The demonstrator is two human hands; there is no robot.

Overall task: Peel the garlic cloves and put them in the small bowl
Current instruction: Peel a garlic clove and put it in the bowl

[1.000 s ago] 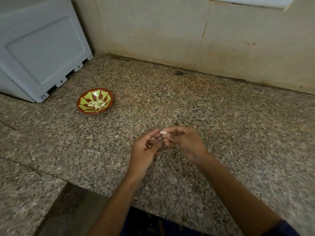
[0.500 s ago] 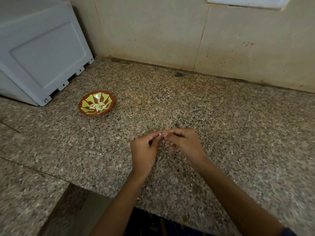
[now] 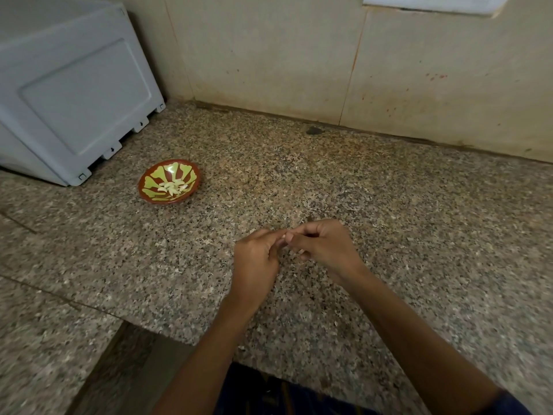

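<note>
Since a second ago the hands have closed together, and the clove (image 3: 283, 235), then plainly visible between the fingertips, now shows only as a pale sliver. Both forearms reach up from the bottom edge and converge over the middle of the counter (image 3: 419, 223). The left hand (image 3: 256, 259) has its back toward the camera, fingers curled, thumb and forefinger pinching the clove from the left. The right hand (image 3: 321, 244) meets it from the right, fingers bent inward, its fingertips also gripping the clove. The hands touch at the fingertips and are held just above the counter.

So little of the clove shows that its long axis and which way it points cannot be told.

Well to the left and farther back, the bowl (image 3: 168, 185) stands upright on the counter, apart from the hands, with several peeled cloves (image 3: 173, 187) lying heaped in its middle. A grey appliance (image 3: 74, 85) stands just behind the bowl, against the wall (image 3: 269, 55).
</note>
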